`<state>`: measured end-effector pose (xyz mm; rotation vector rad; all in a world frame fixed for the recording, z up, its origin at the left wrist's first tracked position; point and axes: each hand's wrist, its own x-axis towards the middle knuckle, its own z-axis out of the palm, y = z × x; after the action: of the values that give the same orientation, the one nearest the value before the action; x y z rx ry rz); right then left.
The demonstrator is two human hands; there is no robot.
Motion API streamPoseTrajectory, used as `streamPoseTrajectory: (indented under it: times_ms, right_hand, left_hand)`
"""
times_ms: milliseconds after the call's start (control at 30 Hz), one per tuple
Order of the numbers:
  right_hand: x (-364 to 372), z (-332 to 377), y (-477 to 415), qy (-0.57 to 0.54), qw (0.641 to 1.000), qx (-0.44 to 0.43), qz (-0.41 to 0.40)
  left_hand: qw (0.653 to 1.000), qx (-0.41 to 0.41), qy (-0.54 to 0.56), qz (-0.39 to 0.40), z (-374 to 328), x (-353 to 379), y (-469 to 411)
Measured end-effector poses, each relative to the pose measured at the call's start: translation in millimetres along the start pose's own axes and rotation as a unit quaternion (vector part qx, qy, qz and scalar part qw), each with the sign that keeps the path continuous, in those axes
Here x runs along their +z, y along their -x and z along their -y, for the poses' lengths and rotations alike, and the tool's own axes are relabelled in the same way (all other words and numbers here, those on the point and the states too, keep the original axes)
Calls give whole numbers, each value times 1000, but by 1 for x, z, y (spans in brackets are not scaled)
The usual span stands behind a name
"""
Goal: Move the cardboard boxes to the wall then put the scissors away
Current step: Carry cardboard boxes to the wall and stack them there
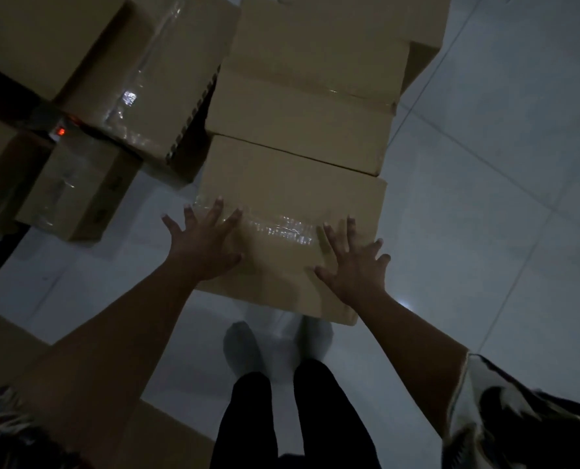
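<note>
Two open palms on the near box: box-moving step in hand

Both grips were found wide open, with nothing held. The left grip point(204, 245) and right grip point(353, 265) were laid flat, fingers spread, on the taped top of the near box point(282, 198). That box was set on the tiled floor point(485, 198) just ahead of the person's feet. Its far edge appeared to touch a middle box point(298, 130), and a far box point(332, 35) was noted beyond, the three in one row.

Step judged: boxes to the wall, with a push on the near box. No wall could be made out in the dim light, so progress was not judged. The next move was judged to call for a low, even shove from both palms, so that the row is kept straight and the box is not tipped. Otherwise the grips would need to be shifted to the sides for a lift.

Count:
- Three boxes in the row.
- A large taped box point(153, 72) and a small taped box point(75, 187) at left.
- One lower-left box point(1, 343) under the left arm.

Six were counted surely; further edges at far left could not be separated. Scissors: none seen, and the second step was judged not begun.
</note>
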<state>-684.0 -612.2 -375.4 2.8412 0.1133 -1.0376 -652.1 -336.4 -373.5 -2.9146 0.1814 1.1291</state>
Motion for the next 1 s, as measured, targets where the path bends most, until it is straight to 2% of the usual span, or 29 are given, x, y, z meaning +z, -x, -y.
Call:
streamPoseTrajectory:
  times_ms: [300, 400, 567, 733, 867, 1000]
  right_hand:
    - [31, -8, -42, 10, 1000, -5, -23]
    - [36, -11, -45, -10, 1000, 2, -21]
    - [40, -13, -44, -115, 993, 11, -22]
    - [50, -13, -47, -268, 961, 25, -66]
    - [52, -12, -45, -295, 949, 40, -99]
    - [49, -11, -43, -298, 948, 52, -97]
  left_hand:
    - [1000, 17, -4, -20, 32, 39, -48]
    - [999, 34, 29, -21, 37, 46, -51]
    - [995, 52, 68, -46, 39, 49, -52]
    - [986, 63, 148, -52, 38, 50, -51]
    - [978, 68, 182, -76, 38, 52, -50]
    - [970, 62, 209, -106, 36, 54, -49]
